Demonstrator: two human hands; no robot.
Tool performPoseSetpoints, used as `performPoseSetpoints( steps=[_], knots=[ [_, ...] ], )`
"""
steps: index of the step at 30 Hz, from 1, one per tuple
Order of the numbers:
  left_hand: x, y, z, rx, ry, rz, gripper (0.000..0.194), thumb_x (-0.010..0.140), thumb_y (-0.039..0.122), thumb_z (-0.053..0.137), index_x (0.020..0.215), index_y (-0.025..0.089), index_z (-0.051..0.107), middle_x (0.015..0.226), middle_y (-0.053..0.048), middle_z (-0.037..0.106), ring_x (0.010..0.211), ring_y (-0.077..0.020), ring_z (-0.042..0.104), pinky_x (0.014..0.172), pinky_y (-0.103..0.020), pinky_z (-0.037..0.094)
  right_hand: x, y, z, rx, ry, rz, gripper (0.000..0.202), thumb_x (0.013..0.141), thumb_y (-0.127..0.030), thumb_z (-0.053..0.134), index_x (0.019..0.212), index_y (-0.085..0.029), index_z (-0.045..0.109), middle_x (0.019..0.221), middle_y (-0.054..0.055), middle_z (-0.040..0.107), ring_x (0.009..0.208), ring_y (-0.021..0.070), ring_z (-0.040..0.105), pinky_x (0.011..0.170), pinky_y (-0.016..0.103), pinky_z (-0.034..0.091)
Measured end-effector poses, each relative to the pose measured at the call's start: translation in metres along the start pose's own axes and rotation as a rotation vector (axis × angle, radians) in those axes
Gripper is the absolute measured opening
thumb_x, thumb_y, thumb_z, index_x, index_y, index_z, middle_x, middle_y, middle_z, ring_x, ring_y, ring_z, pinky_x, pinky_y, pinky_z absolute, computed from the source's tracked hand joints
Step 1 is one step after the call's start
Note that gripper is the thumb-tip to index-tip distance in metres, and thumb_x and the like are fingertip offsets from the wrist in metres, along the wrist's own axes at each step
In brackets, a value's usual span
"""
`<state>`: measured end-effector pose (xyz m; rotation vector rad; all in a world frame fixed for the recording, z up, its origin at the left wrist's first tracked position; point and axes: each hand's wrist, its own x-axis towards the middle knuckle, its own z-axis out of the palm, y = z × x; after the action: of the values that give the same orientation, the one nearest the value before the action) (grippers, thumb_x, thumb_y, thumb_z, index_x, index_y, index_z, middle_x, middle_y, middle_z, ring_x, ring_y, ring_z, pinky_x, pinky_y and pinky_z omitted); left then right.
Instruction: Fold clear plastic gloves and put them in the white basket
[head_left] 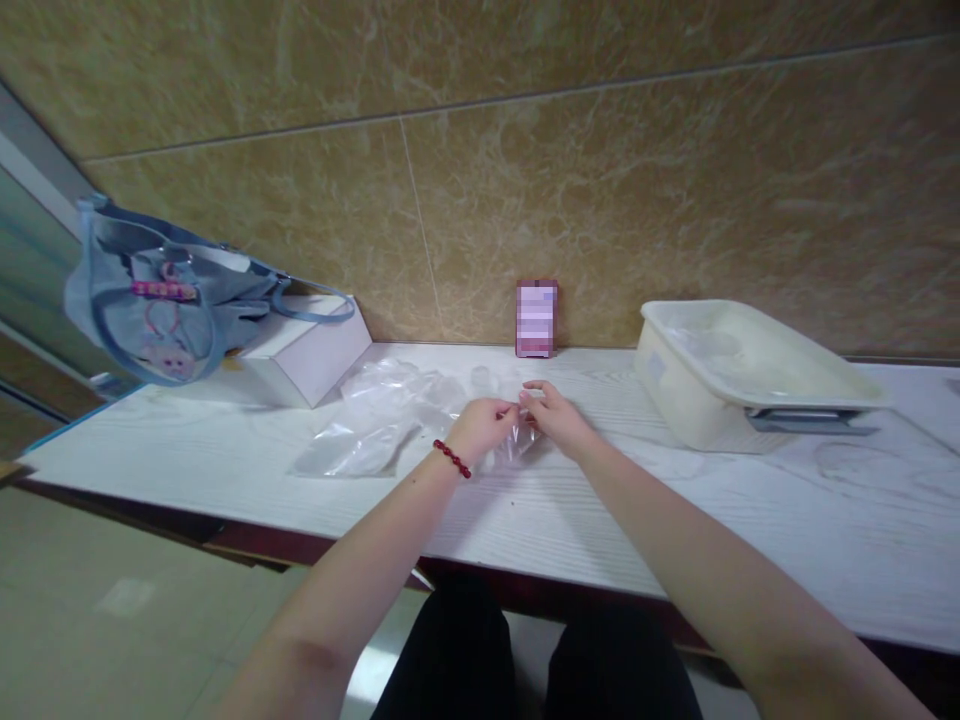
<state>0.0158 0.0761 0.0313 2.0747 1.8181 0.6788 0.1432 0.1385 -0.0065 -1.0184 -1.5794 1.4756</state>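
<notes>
My left hand (pixel 486 428), with a red bead bracelet (pixel 452 458) at the wrist, pinches the edge of a small clear plastic bag (pixel 516 446). On the bag's other side, my right hand (pixel 556 415) grips it between thumb and fingers, the fingertips of both hands nearly meeting. Whatever the bag contains cannot be made out. A pile of clear plastic bags (pixel 375 425) lies just left of my left hand. Beyond my hands is a small translucent item (pixel 481 378), too indistinct to name.
A phone (pixel 536 320) leans upright against the tiled wall (pixel 480 200). At right stands a cream plastic bin (pixel 679 385) with a grey latch. A blue denim bag (pixel 157 300) rests on a white box (pixel 307 355) at left. The white table's (pixel 525 540) front edge is near my legs.
</notes>
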Motion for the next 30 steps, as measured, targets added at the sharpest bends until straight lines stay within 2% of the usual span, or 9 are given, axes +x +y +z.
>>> performPoseSetpoints(
  steps=[6,9,12,14,17,20,22,27,30],
  knots=[
    [0.014,0.011,0.007,0.060,-0.078,0.110,0.039,0.081,0.033,0.032,0.073,0.016,0.066,0.068,-0.004,0.064,0.060,-0.0131,0.052,0.056,-0.023,0.035,0.007,0.002,-0.015,-0.159,0.126,0.041,0.033,0.071,-0.029,0.052,0.101,-0.021,0.042,0.048,-0.009,0.050,0.034,0.0061,0.042,0.034,0.015,0.029],
    [0.013,0.014,0.006,0.061,-0.102,0.168,0.039,0.082,0.035,0.032,0.081,0.017,0.066,0.077,-0.005,0.066,0.068,-0.0145,0.055,0.063,-0.024,0.038,0.009,0.000,-0.021,-0.137,0.166,0.072,0.034,0.066,-0.019,0.053,0.099,-0.020,0.044,0.049,-0.008,0.052,0.036,0.0063,0.044,0.035,0.015,0.030],
    [0.002,0.013,0.002,0.073,-0.064,0.235,0.039,0.079,0.042,0.038,0.101,0.018,0.060,0.094,-0.007,0.063,0.084,-0.0169,0.055,0.076,-0.027,0.040,0.010,-0.004,-0.023,-0.018,0.215,0.124,0.035,0.064,-0.014,0.054,0.097,-0.019,0.044,0.055,-0.005,0.056,0.041,0.0078,0.049,0.039,0.017,0.035],
    [-0.010,0.011,-0.001,0.134,-0.040,0.248,0.047,0.074,0.047,0.045,0.110,0.017,0.053,0.103,-0.008,0.059,0.093,-0.0194,0.053,0.082,-0.030,0.039,0.010,-0.008,-0.022,0.091,0.239,0.186,0.035,0.065,-0.012,0.053,0.097,-0.018,0.043,0.057,-0.004,0.058,0.042,0.0089,0.052,0.041,0.018,0.039],
    [-0.030,0.011,0.000,0.241,-0.015,0.210,0.059,0.067,0.053,0.052,0.112,0.016,0.047,0.108,-0.010,0.054,0.098,-0.0234,0.049,0.084,-0.036,0.038,0.009,-0.013,-0.020,0.231,0.237,0.249,0.029,0.066,-0.011,0.052,0.093,-0.018,0.043,0.059,-0.003,0.059,0.044,0.0095,0.054,0.044,0.019,0.041],
    [-0.044,0.018,0.005,0.312,0.011,0.183,0.060,0.065,0.055,0.054,0.110,0.015,0.045,0.107,-0.011,0.052,0.099,-0.0255,0.048,0.082,-0.039,0.039,0.006,-0.017,-0.018,0.322,0.218,0.268,0.018,0.068,-0.011,0.053,0.082,-0.019,0.045,0.062,-0.003,0.059,0.045,0.0084,0.054,0.042,0.018,0.040],
    [-0.049,0.024,0.009,0.354,0.032,0.185,0.055,0.065,0.051,0.055,0.106,0.016,0.046,0.105,-0.011,0.052,0.097,-0.0258,0.048,0.080,-0.040,0.039,0.004,-0.018,-0.017,0.378,0.211,0.274,0.014,0.069,-0.011,0.053,0.077,-0.019,0.045,0.064,-0.004,0.058,0.046,0.0070,0.054,0.041,0.016,0.040],
    [-0.051,0.033,0.010,0.416,0.049,0.182,0.020,0.076,0.027,0.047,0.093,0.018,0.052,0.094,-0.008,0.055,0.086,-0.0221,0.051,0.074,-0.037,0.040,0.000,-0.020,-0.017,0.520,0.189,0.251,0.012,0.071,-0.007,0.050,0.072,-0.018,0.045,0.070,-0.003,0.058,0.055,0.0051,0.056,0.053,0.016,0.047],
    [-0.051,0.033,0.006,0.406,0.078,0.202,0.016,0.079,0.023,0.043,0.088,0.019,0.055,0.089,-0.006,0.057,0.084,-0.0197,0.051,0.075,-0.035,0.039,0.001,-0.019,-0.019,0.511,0.189,0.231,0.009,0.073,-0.009,0.048,0.072,-0.018,0.046,0.073,-0.002,0.058,0.058,0.0055,0.056,0.056,0.018,0.048]
  ],
)
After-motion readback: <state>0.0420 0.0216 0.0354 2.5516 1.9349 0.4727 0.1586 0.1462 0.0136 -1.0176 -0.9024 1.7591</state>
